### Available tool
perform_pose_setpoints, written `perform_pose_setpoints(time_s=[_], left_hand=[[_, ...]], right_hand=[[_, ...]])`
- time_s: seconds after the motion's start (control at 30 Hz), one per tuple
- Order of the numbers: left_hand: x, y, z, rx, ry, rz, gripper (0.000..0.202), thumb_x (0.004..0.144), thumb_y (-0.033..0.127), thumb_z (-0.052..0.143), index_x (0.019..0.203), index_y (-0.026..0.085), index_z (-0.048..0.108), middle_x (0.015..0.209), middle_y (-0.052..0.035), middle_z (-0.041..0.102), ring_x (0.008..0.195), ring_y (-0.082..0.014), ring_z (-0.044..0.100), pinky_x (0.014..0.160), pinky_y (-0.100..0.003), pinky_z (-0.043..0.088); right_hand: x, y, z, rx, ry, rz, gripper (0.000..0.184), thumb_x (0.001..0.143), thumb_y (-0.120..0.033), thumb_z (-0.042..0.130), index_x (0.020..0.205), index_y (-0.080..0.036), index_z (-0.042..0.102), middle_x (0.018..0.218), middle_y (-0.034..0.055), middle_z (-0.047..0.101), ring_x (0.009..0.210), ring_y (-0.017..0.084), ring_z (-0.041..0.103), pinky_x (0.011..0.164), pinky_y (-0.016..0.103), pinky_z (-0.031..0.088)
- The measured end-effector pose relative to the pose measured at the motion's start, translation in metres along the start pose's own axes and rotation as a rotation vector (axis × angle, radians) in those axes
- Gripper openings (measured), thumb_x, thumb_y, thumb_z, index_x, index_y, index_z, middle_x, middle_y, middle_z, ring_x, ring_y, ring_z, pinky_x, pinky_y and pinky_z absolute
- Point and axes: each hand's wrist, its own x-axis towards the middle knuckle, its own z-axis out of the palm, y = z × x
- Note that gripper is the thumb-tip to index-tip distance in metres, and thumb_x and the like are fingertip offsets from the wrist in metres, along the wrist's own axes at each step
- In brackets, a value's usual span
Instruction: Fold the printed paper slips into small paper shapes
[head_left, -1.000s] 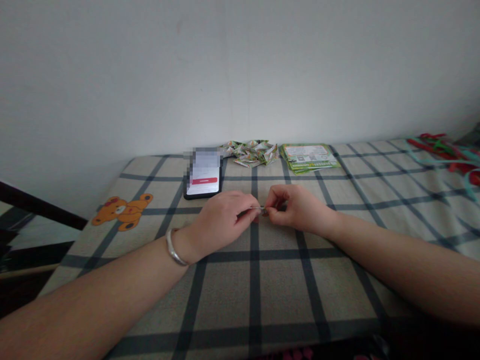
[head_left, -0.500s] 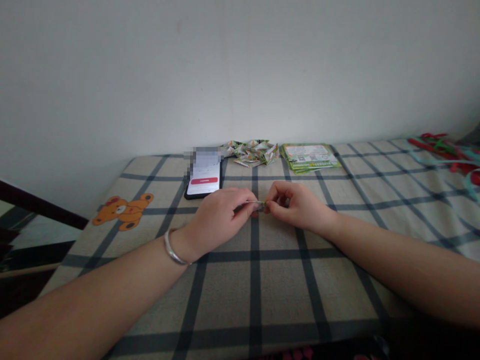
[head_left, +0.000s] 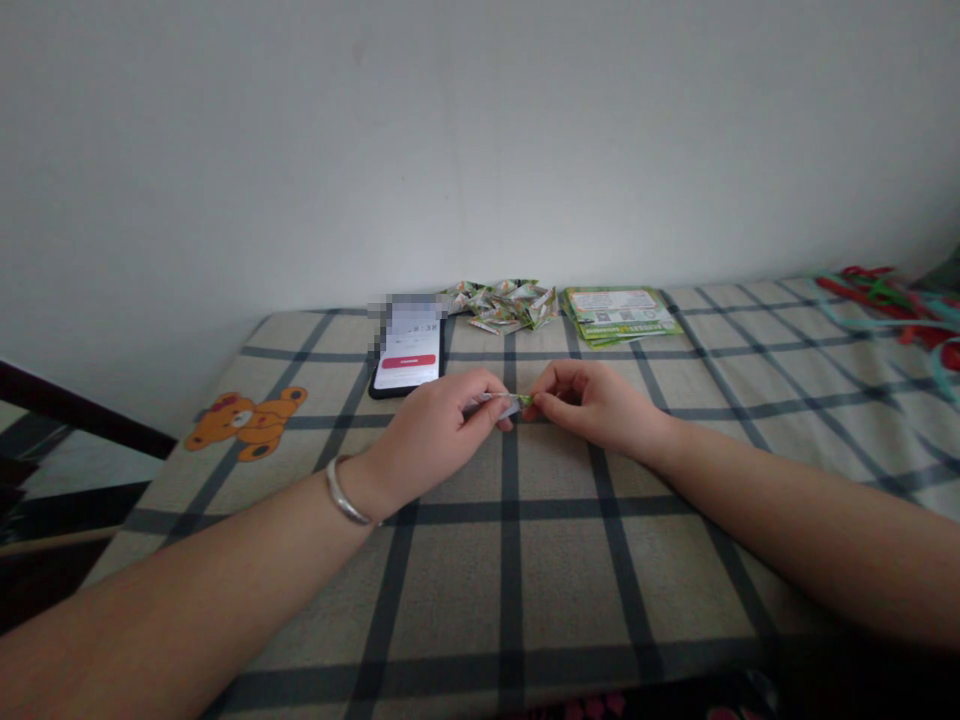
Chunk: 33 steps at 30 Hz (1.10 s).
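Observation:
Both my hands meet over the middle of a checked cloth (head_left: 525, 590). My left hand (head_left: 439, 430), with a silver bangle (head_left: 341, 492) on its wrist, pinches one end of a small folded paper strip (head_left: 510, 404), white and green. My right hand (head_left: 592, 405) pinches the other end, fingers curled. The strip is held just above the cloth between the two thumbs and forefingers. Most of it is hidden by the fingertips.
Behind the hands lie a phone (head_left: 407, 362) with a lit screen, a heap of small folded green paper pieces (head_left: 504, 304) and a stack of green printed cards (head_left: 618, 314). Red and green ribbons (head_left: 896, 300) lie at the far right. An orange bear (head_left: 246, 422) is printed on the cloth.
Both hands have drifted slightly away from me, and the paper strip shows more between the fingertips than before.

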Motion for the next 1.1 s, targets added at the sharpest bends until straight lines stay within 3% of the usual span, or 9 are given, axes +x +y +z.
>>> perform_pose_setpoints(time_s=[0.2, 0.37, 0.5, 0.77, 0.93, 1.1], left_hand=[[0.0005, 0.0012, -0.0008, -0.003, 0.005, -0.008, 0.012, 0.091, 0.023, 0.055, 0.084, 0.02, 0.064, 0.075, 0.0042, 0.068, 0.07, -0.0108, 0.063, 0.065, -0.022, 0.044], [0.0003, -0.0006, -0.001, -0.053, 0.039, -0.069, 0.015, 0.09, 0.034, 0.059, 0.093, 0.021, 0.066, 0.081, 0.0031, 0.07, 0.071, -0.0117, 0.064, 0.063, -0.022, 0.047], [0.0002, -0.0039, 0.0008, -0.054, 0.074, -0.103, 0.019, 0.088, 0.034, 0.06, 0.1, 0.02, 0.065, 0.09, 0.0004, 0.072, 0.078, -0.0145, 0.067, 0.066, -0.024, 0.049], [0.0029, -0.0051, 0.0, -0.095, 0.119, -0.157, 0.017, 0.087, 0.033, 0.059, 0.092, 0.017, 0.065, 0.087, -0.002, 0.072, 0.077, -0.015, 0.066, 0.066, -0.024, 0.049], [0.0021, -0.0068, 0.0004, 0.02, 0.143, -0.122, 0.018, 0.086, 0.034, 0.059, 0.089, 0.018, 0.065, 0.084, -0.0012, 0.071, 0.073, -0.0148, 0.064, 0.061, -0.023, 0.045], [0.0006, -0.0065, -0.0011, 0.184, 0.169, -0.037, 0.014, 0.086, 0.03, 0.058, 0.089, 0.019, 0.065, 0.08, 0.0002, 0.069, 0.07, -0.0141, 0.062, 0.062, -0.024, 0.043]], right_hand=[[-0.0034, -0.0052, 0.0019, -0.187, 0.092, -0.051, 0.005, 0.079, -0.02, 0.058, 0.076, -0.017, 0.062, 0.072, 0.0001, 0.07, 0.058, 0.009, 0.054, 0.052, 0.022, 0.038], [-0.0044, -0.0025, 0.0024, -0.163, 0.183, -0.101, 0.006, 0.081, -0.021, 0.058, 0.077, -0.018, 0.058, 0.069, -0.0007, 0.065, 0.057, 0.009, 0.053, 0.051, 0.021, 0.038], [-0.0026, 0.0016, 0.0018, -0.096, 0.217, -0.081, 0.006, 0.082, -0.022, 0.058, 0.078, -0.019, 0.056, 0.074, 0.0014, 0.068, 0.064, 0.012, 0.06, 0.055, 0.023, 0.043], [-0.0009, 0.003, -0.0024, -0.103, 0.324, -0.056, 0.007, 0.081, -0.022, 0.057, 0.076, -0.018, 0.058, 0.075, 0.0021, 0.068, 0.065, 0.012, 0.06, 0.058, 0.024, 0.044], [-0.0027, 0.0034, -0.0054, -0.208, 0.306, -0.072, 0.006, 0.08, -0.021, 0.057, 0.077, -0.019, 0.061, 0.075, 0.0008, 0.066, 0.064, 0.012, 0.056, 0.057, 0.025, 0.042], [-0.0042, 0.0043, -0.0073, -0.359, 0.301, -0.217, 0.004, 0.08, -0.019, 0.06, 0.083, -0.019, 0.063, 0.08, 0.0014, 0.066, 0.072, 0.015, 0.058, 0.065, 0.027, 0.044]])
